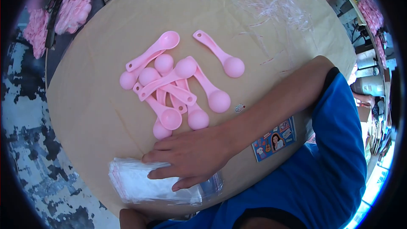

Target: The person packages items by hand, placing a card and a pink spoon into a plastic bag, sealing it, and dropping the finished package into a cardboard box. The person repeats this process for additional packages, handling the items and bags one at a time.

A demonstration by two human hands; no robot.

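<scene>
My right hand (190, 154) reaches in from the right, palm down, fingers stretched out and slightly apart. Its fingertips lie over a stack of clear plastic bags (131, 182) near the table's front edge. Just beyond the knuckles is a loose pile of pink scoops (169, 78) with round bowls and holed handles, some crossing over others. One pink scoop (233, 65) lies apart at the upper right. Of my left arm (132, 219), only a bit of skin shows at the bottom edge; the left hand is out of sight.
The round table (93, 101) has a brown paper cover. Thin clear plastic strips (280, 10) are scattered at its far right. A printed picture card (275, 140) lies under my forearm, with a small sticker (240, 108) nearby. Bundled pink pieces (76, 6) sit beyond the table, upper left.
</scene>
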